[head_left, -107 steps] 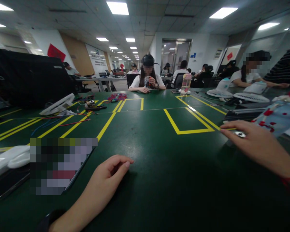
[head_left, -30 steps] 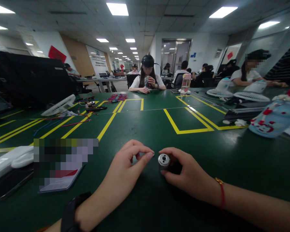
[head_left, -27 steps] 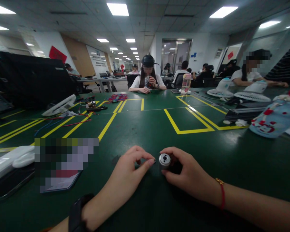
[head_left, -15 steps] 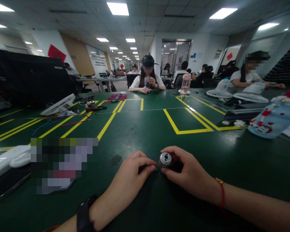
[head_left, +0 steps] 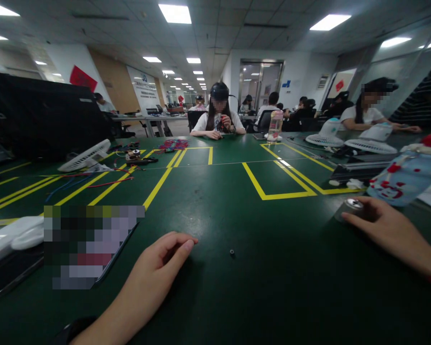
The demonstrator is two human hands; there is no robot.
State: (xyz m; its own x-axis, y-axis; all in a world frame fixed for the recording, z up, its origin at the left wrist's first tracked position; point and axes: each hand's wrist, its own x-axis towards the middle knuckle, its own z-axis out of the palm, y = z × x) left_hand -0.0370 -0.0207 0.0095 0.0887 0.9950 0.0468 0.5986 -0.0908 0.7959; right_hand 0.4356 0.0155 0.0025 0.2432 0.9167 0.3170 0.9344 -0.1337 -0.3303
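Observation:
My right hand [head_left: 388,225] is closed around a small silver cylindrical motor [head_left: 347,211] at the right side of the green table [head_left: 273,282]. The motor stands nearly upright, its pale end cap with dark holes facing up. On the table in front of me lies a tiny dark round part with a hole [head_left: 232,253], touched by neither hand. To the left of that part is my left hand [head_left: 168,256], its fingers curled and thumb against the index finger, with nothing visible in it.
A phone [head_left: 122,244] and a white device [head_left: 17,235] lie at left. Beyond them are loose wires [head_left: 107,179] and a white fan [head_left: 86,158]. A blue bottle [head_left: 404,175] and metal rails [head_left: 361,167] stand near my right hand. A person [head_left: 219,112] sits opposite.
My right hand has carried the motor from the middle to the far right. My left hand has drawn back leftward, leaving the tiny round part on the table.

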